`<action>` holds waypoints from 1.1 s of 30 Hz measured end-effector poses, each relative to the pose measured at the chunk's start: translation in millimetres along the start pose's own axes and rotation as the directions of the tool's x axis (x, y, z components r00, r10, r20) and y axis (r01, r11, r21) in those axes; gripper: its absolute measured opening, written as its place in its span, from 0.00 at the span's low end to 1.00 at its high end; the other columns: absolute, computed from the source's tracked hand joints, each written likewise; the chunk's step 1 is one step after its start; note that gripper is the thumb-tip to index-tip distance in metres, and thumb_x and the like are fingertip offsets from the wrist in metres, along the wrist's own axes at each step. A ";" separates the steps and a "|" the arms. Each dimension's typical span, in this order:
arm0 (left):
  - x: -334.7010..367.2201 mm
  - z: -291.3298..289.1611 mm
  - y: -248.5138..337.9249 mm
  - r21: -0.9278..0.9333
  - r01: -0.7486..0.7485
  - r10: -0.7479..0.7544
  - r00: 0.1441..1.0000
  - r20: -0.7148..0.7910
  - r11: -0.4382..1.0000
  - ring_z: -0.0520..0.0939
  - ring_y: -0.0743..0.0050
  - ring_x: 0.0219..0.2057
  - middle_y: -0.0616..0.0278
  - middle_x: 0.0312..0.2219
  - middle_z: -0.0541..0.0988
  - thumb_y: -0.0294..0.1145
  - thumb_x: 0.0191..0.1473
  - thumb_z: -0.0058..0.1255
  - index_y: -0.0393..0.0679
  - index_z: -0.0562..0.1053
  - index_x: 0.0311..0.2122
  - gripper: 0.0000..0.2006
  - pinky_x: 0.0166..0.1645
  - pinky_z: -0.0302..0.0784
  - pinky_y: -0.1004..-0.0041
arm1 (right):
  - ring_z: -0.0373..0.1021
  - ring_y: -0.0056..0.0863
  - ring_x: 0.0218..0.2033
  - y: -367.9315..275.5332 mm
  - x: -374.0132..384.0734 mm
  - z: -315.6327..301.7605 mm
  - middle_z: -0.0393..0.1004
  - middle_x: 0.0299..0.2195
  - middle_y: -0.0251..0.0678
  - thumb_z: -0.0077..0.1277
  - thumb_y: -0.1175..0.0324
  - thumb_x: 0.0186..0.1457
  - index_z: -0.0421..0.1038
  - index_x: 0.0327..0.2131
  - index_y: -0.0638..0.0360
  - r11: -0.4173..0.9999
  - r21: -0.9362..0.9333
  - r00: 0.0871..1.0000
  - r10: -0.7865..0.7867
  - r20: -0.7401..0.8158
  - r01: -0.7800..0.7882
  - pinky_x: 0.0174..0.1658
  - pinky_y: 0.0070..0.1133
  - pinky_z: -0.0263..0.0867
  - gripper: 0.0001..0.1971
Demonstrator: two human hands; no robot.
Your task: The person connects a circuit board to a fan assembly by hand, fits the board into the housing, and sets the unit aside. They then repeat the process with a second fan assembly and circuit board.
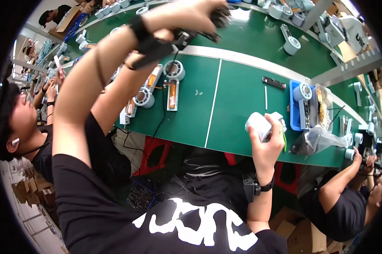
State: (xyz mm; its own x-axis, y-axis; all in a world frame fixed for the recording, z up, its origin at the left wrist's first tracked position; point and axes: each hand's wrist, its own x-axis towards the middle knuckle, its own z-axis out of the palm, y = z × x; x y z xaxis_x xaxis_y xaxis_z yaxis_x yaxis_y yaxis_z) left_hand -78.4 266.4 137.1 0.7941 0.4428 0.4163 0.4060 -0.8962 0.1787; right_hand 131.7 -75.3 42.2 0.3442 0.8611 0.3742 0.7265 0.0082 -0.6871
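Observation:
My left arm stretches far forward across the table, and my left hand (191,16) is at the top of the view, smeared by motion. Its fingers close around a bunch of dark strip-like parts (219,19), whose kind I cannot make out. Closer in, my right hand (267,142) grips a white plastic housing (260,124) above the table's near edge. A thin green strip (285,142) shows beside that hand. Beyond it on the green table (237,89) lie a white stick (266,98) and a black, flat, long part (274,83).
A blue tray (293,114) holds a round white part, beside a clear container (325,95) and plastic bag (320,142). Opened fan-like units (172,95) with orange parts lie left. A co-worker's forearm (123,91) crosses beneath my left arm; another person (343,199) sits right.

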 end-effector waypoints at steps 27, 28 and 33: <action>-104.4 -156.2 -88.0 0.424 0.522 -0.669 0.635 0.386 0.740 0.84 0.66 0.30 0.57 0.29 0.83 0.35 0.55 0.56 0.41 0.81 0.42 0.12 0.36 0.80 0.67 | 0.75 0.47 0.41 -4.4 -15.6 -6.4 0.76 0.42 0.46 0.69 0.67 0.45 0.73 0.48 0.60 0.997 0.044 0.981 -0.068 0.179 0.061 0.43 0.34 0.72 0.25; -133.0 -146.8 -116.9 0.553 0.419 -0.674 0.614 0.411 0.720 0.86 0.59 0.33 0.54 0.32 0.84 0.32 0.53 0.56 0.43 0.81 0.43 0.12 0.39 0.81 0.63 | 0.75 0.47 0.42 -6.6 -16.8 -5.6 0.76 0.42 0.46 0.69 0.68 0.45 0.73 0.48 0.61 0.998 0.053 0.980 -0.042 0.194 0.033 0.45 0.34 0.71 0.25; -223.6 -86.3 -187.0 0.574 0.456 -0.723 0.546 0.423 0.680 0.83 0.49 0.45 0.52 0.40 0.83 0.25 0.49 0.58 0.53 0.82 0.42 0.14 0.49 0.80 0.58 | 0.76 0.47 0.41 -9.6 -17.5 -1.6 0.76 0.42 0.45 0.69 0.65 0.46 0.73 0.47 0.60 1.000 0.001 0.983 -0.021 0.181 0.021 0.44 0.35 0.72 0.25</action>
State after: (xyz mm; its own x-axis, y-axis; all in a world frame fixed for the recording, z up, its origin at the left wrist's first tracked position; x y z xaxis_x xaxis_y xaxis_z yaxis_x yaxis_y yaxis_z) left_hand -370.9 332.7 87.5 0.3313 0.9013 -0.2792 0.8979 -0.3920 -0.2003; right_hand 119.6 -91.3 43.2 0.2156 0.9386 0.2694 0.7333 0.0266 -0.6794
